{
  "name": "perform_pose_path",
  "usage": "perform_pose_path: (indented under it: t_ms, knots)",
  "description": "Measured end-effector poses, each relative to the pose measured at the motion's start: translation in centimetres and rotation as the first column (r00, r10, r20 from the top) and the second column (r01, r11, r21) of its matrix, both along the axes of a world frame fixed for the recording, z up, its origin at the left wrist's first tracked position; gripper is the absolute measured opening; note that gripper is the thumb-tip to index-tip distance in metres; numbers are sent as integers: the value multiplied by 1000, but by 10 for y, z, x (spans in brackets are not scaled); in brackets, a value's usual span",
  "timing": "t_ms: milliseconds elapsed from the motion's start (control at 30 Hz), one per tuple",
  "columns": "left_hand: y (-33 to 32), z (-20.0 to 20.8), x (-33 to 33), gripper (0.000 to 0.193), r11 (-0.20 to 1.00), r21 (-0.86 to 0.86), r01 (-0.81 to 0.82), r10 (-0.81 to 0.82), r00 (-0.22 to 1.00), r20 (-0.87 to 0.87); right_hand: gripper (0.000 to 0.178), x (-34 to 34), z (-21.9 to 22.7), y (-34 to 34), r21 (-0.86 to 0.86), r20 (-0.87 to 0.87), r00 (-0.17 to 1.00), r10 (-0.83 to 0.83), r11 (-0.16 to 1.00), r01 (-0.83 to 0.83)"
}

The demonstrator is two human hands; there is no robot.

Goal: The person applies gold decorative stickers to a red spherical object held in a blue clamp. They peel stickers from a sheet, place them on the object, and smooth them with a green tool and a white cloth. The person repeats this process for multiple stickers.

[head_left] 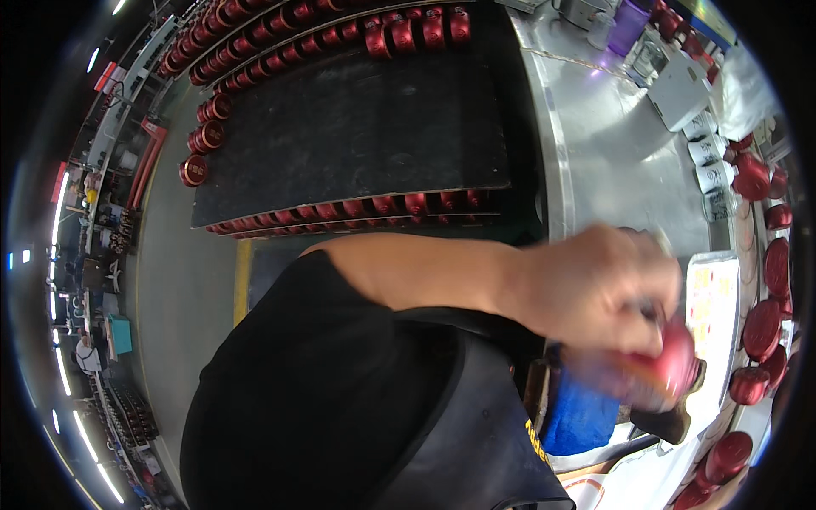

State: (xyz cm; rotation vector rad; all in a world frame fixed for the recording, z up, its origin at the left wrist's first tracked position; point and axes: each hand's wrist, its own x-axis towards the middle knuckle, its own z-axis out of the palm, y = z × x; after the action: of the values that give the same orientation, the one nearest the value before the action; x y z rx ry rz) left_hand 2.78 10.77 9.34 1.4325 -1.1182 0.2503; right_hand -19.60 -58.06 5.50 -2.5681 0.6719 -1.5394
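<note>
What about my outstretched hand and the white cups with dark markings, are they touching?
Apart. The head view shows the outstretched hand blurred, with bare metal bench visible between it and the white cups.

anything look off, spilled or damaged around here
No spill or damage stands out. Three red containers sit along the dark board's left edge, outside the fuller rows behind, slightly odd. The red piece in the left hand is too blurred to judge.

One of the hands (599, 289), blurred, touches a shiny red vessel (678, 361).
</note>
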Motion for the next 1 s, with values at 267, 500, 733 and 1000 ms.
perform_pose_path:
  t_ms: [267,500,733,1000]
  knots:
    - [291,-38,112,14,579,256,-774,769,623,143,68,32,-51,233,332,-198,973,116,942,-45]
    - [505,-151,274,33,-141,437,-888,833,132,538,60,56,-40,291,396,-307,951,17,912,112]
    - [603,-221,426,49,-344,628,-698,924,-135,356,53,61,-17,297,411,-357,931,-73,883,227]
    - [590,-243,489,52,-401,695,-597,916,-241,321,46,47,11,294,386,-389,908,-153,868,312]
